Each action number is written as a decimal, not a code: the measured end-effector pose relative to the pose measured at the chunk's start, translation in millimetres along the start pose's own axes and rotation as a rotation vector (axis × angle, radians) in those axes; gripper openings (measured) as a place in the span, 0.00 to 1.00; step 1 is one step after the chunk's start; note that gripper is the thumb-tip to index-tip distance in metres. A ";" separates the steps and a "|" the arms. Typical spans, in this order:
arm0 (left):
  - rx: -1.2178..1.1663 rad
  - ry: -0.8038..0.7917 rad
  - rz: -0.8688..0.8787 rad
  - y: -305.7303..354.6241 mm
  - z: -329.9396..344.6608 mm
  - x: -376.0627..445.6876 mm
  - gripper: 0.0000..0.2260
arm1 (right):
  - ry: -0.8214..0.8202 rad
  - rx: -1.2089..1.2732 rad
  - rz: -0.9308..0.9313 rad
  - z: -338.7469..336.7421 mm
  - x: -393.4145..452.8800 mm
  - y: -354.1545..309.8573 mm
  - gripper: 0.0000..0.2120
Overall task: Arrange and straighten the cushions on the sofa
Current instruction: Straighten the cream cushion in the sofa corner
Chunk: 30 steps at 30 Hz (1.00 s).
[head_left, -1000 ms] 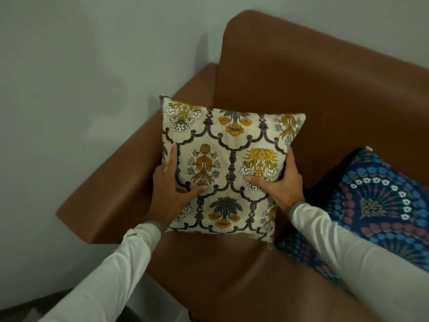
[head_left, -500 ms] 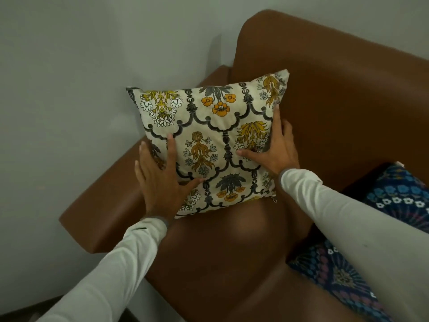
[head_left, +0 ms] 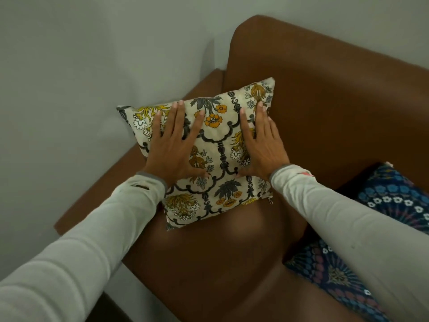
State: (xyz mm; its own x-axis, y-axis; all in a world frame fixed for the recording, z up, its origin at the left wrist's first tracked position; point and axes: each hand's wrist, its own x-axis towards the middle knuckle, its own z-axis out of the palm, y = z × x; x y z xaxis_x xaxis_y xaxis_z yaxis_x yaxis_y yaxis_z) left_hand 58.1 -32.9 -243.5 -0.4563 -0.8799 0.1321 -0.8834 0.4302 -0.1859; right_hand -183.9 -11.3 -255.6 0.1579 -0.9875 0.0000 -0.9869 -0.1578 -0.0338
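Two hands are pressed flat, fingers spread and nothing gripped, on the face of a cream floral cushion [head_left: 216,154]. The left hand [head_left: 173,147] is laid on the cushion's half toward 9 o'clock, the right hand [head_left: 261,145] on the half toward 3 o'clock, with the fingertips of both aimed toward 12 o'clock. Pale grey long sleeves [head_left: 97,233] are worn on both arms. The cushion is square and soft, printed with mustard flowers and dark grey scrollwork, and is propped in the corner of a brown sofa [head_left: 325,108], leaning against the backrest and armrest. The sofa's covering is seen as smooth and leather-like, with rounded edges. A small metal zip pull [head_left: 270,201] is visible at the cushion's 5 o'clock corner. At 4 o'clock on the seat, a dark blue patterned cushion [head_left: 394,201] is lying partly behind the right arm.
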 end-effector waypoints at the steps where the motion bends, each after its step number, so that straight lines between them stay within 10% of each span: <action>1: -0.005 0.008 -0.006 -2.5 2.4 -3.1 0.67 | 0.000 -0.005 -0.017 0.6 3.1 -1.9 0.83; 13: -0.024 0.049 0.043 33.5 -6.4 -15.3 0.59 | 0.034 -0.040 0.034 -5.1 -38.9 18.6 0.76; 30: -0.110 0.116 0.638 342.4 -70.6 -15.5 0.57 | 0.042 -0.256 0.597 -44.6 -362.9 228.0 0.66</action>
State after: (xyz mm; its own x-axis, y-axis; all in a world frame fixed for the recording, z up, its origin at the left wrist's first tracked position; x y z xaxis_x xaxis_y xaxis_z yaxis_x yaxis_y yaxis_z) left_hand -244.8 142.3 -240.4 -0.8971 -0.4209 0.1342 -0.4389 0.8837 -0.1627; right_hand -467.7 310.8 -218.8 -0.4167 -0.9041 0.0942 -0.8820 0.4272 0.1988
